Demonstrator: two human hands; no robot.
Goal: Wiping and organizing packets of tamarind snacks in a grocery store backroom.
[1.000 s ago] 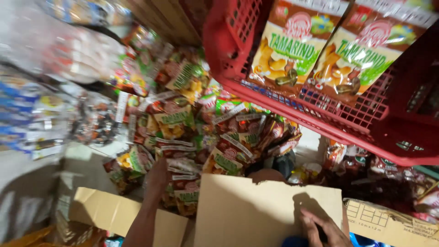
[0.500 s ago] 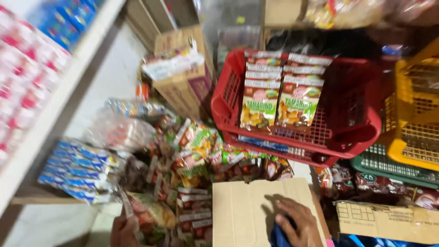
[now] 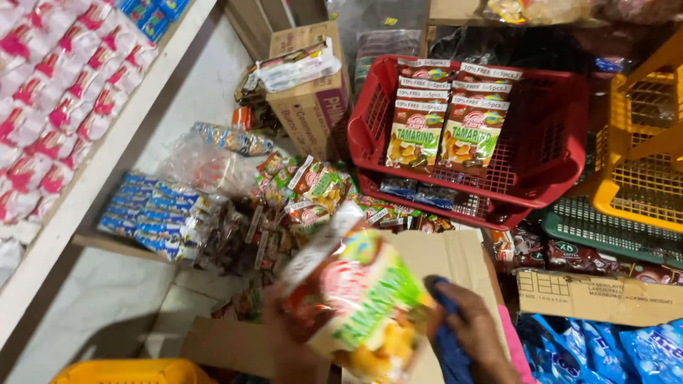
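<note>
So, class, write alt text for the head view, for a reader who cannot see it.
A left hand lifts a blurred snack packet above a cardboard box flap, where the right hand rests on blue cloth. Behind, a red basket holds matching packets amid scattered sweets.

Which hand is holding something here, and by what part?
The left hand grips a blurred snack packet by its lower left edge. The right hand rests on a cardboard flap, touching something blue; whether it holds that cannot be told.
</note>
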